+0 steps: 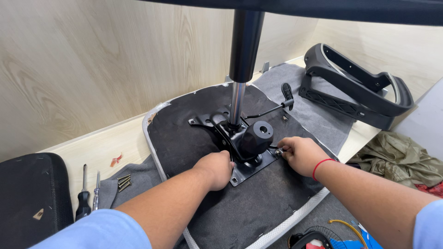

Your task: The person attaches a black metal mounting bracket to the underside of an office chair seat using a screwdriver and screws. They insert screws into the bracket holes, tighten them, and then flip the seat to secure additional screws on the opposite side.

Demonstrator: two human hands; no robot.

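Item: office-chair seat (pixel 207 203), laid underside up on a grey cloth (pixel 318 120), with work in hand at the mounting plate.

Landmark: plate (pixel 244 170), black metal, fixed at the middle of the seat underside.

- Gas column (pixel 237 103): rises from the plate, chrome below, black sleeve above; long axis near upright, running away from the camera toward the top edge.
- Knob (pixel 256 137): black, rounded, on the plate's right side, just beside the column foot.
- Lever (pixel 277 103): thin black rod with a paddle end, reaching from the plate up and right.
- Left hand (pixel 216 168): at the plate's left edge, fingers curled shut against the metal; whether it holds a tool or a bolt cannot be told.
- Right hand (pixel 300 154): at the plate's right corner, fingertips pinched on a small shiny fastener (pixel 278 151) touching the plate. A red band sits on this wrist.
- Relation: the plate lies between the two hands, straight ahead of the person; both touch it, the right being the one on the fastener.
- Screwdrivers (pixel 84 203): two, well left of the plate, on the bench, shafts pointing away from the person.
- Screws (pixel 123 182): a small loose heap, left of the plate, just right of the screwdrivers.
- Armrest frames (pixel 355 87): black, well right of and beyond the plate.
- Backrest (pixel 27 198): black mesh, far left.
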